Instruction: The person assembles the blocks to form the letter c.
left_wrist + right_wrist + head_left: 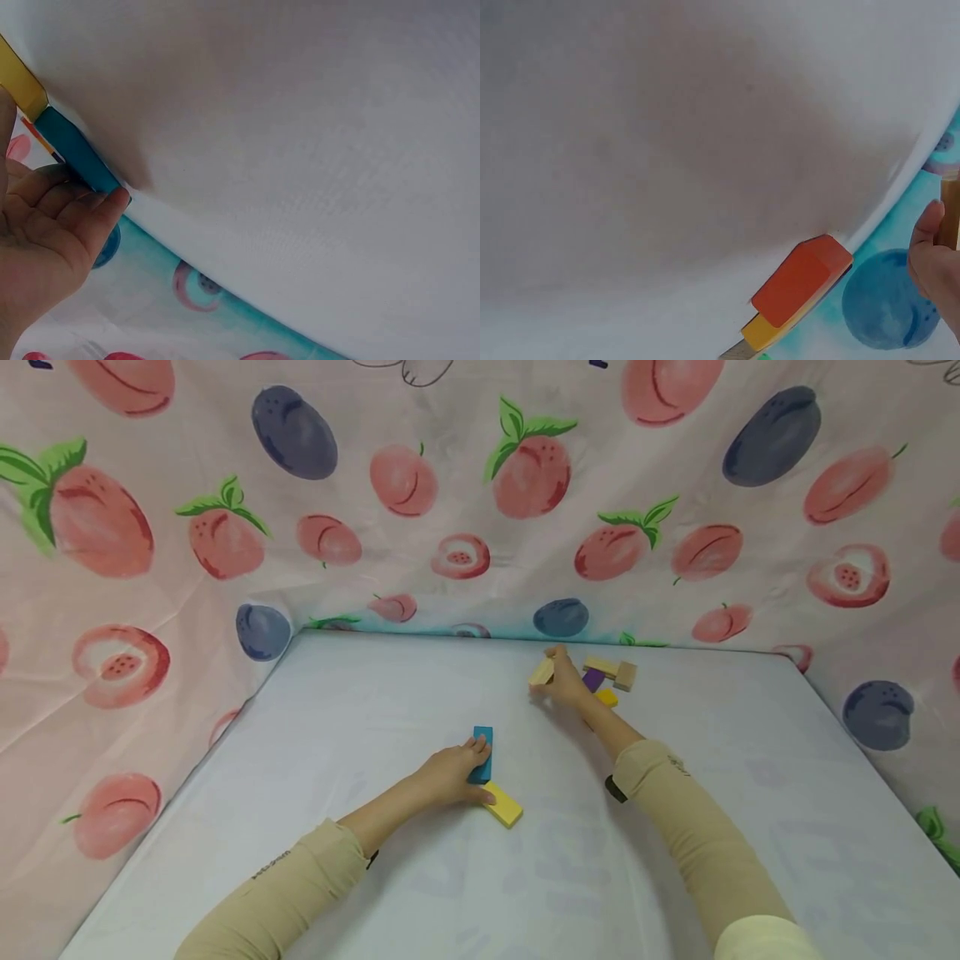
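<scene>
Left hand (448, 775): grip wide, fingers on blue block (483, 770), thumb on yellow block (506, 807); right hand (564, 685): grip holding pale wooden block (542, 672)

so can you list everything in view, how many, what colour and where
blue block: 1, blue, mid-table
near yellow block: 1, yellow, at the blue block's near end
held block: 1, pale wood, in the right hand
far yellow block: 1, yellow, far cluster, right of centre
purple block: 1, purple, same cluster
orange block: 1, orange-red, same cluster, clear in the right wrist view
wooden blocks: 2, pale and tan, same cluster
table: 1, white, beneath
fruit-print cloth: count unclear, pale pink, behind and at both sides
sleeves: 2, beige, forearms
hands: 2, bare, left touching blue and near yellow blocks
</scene>
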A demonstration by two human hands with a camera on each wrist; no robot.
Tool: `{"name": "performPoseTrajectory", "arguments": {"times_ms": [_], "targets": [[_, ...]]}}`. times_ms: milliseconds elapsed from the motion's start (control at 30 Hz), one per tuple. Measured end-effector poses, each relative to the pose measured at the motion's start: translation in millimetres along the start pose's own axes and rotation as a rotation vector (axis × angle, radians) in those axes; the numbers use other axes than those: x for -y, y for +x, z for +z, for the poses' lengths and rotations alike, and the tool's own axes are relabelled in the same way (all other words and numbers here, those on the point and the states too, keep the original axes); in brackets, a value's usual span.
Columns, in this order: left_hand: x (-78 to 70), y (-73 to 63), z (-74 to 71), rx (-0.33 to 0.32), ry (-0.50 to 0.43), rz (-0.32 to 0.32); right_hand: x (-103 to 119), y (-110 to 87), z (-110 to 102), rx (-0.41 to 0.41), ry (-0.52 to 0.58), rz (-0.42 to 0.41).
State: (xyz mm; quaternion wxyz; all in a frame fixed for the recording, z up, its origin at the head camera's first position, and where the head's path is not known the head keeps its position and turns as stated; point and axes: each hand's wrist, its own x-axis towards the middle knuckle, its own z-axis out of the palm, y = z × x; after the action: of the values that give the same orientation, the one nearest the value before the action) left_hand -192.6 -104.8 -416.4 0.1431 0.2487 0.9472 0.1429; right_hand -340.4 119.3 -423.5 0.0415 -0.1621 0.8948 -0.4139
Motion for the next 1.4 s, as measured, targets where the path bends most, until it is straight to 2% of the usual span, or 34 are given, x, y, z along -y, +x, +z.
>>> {"name": "performPoseTrajectory", "arguments": {"times_ms": [233, 433, 633, 733, 833, 933, 967, 1033, 1067, 1100, 1133, 1167, 1200, 1267, 1300, 1333, 1400], "targets": [[0.2, 1.0, 0.2, -0.004, 0.005, 0.007, 5.4, -4.2, 3.2, -0.003, 0.046, -0.021], [-0.6, 0.5, -0.9, 0.001, 0.003, 0.004, 9.0, -5.6, 7.6, 0.004, 0.168, 0.027], [-0.7, 0.6, -0.5, -0.004, -0.002, 0.014, 15.2, -4.7, 12.4, 0.004, 0.177, 0.074], [-0.8, 1.0, -0.5, -0.007, 0.001, 0.012, 15.0, -2.5, 16.1, 0.019, 0.233, 0.085], [-0.9, 1.0, -0.7, -0.006, 0.009, 0.011, -30.9, 28.1, 31.8, 0.033, 0.342, 0.008], [-0.6, 1.3, -0.6, -0.003, 0.008, 0.013, -73.3, 55.3, 45.7, 0.084, 0.408, -0.065], [-0.5, 1.3, -0.6, -0.001, 0.008, 0.012, -81.4, 62.8, 49.5, 0.097, 0.4, -0.053], [-0.5, 1.1, -0.5, 0.001, 0.0, 0.005, -84.8, 66.6, 55.3, 0.126, 0.386, -0.062], [-0.4, 1.1, -0.4, 0.001, -0.002, 0.002, -71.5, 57.8, 53.8, 0.141, 0.375, -0.053], [-0.3, 1.0, -0.4, 0.003, -0.005, -0.002, -72.7, 59.8, 57.2, 0.148, 0.361, -0.045], [-0.2, 1.0, -0.4, 0.003, -0.007, -0.006, -76.8, 63.6, 62.1, 0.145, 0.352, -0.053], [-0.1, 1.1, -0.3, 0.004, -0.006, -0.01, -78.6, 66.4, 66.7, 0.143, 0.323, -0.024], [0.0, 1.1, -0.3, 0.005, -0.006, -0.013, -85.9, 71.6, 71.7, 0.142, 0.333, -0.036], [0.3, 1.2, -0.2, 0.007, -0.004, -0.013, -92.3, 76.9, 79.0, 0.148, 0.335, -0.004], [0.4, 1.2, -0.2, 0.007, -0.002, -0.011, -105.0, 87.2, 85.4, 0.139, 0.324, 0.009], [0.4, 1.3, -0.2, 0.006, -0.002, -0.008, -107.0, 88.2, 88.2, 0.129, 0.322, -0.007], [0.4, 1.2, -0.2, 0.002, -0.004, -0.001, -93.3, 82.1, 86.5, 0.138, 0.283, 0.058]]}}
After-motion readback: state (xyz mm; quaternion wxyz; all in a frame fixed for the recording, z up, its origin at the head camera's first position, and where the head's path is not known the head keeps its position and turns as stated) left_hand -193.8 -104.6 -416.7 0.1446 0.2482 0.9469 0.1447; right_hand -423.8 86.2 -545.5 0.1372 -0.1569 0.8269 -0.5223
